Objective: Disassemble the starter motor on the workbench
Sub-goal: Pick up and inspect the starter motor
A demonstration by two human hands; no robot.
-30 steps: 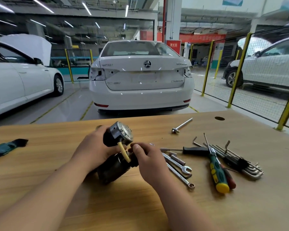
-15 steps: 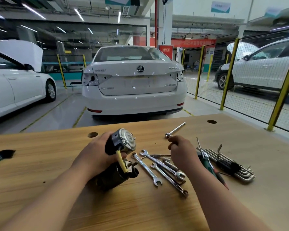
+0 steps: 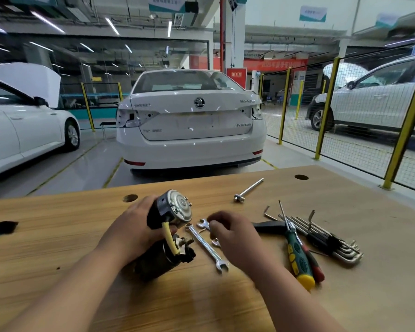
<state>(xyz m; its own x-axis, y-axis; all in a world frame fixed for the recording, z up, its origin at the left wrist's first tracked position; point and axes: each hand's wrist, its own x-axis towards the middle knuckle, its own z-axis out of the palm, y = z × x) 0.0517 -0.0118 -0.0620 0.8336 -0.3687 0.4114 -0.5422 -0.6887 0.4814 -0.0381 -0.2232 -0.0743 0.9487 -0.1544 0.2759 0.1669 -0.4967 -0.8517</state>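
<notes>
The left hand (image 3: 132, 226) wraps round the dark, grimy cylindrical starter motor (image 3: 158, 262), which stands tilted on the wood-grain workbench (image 3: 189, 305) with its shiny ribbed cap uppermost. The blurred right hand (image 3: 235, 238) curls over flat chrome spanners (image 3: 207, 248) just beside the motor; I cannot tell whether it is pinching one. Bare board lies between the forearms.

Yel wire (image 3: 168, 238), grn/yel screwdriver (image 3: 298, 259), wht car (image 3: 192, 125)

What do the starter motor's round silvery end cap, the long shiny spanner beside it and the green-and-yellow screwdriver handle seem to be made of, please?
The round silvery end cap looks like pressed sheet metal, perhaps plated steel: bright, with stamped rings. The long shiny spanner seems chrome-plated steel, given its mirror glints. The green-and-yellow screwdriver handle appears moulded plastic or rubber, matte and saturated.
</notes>
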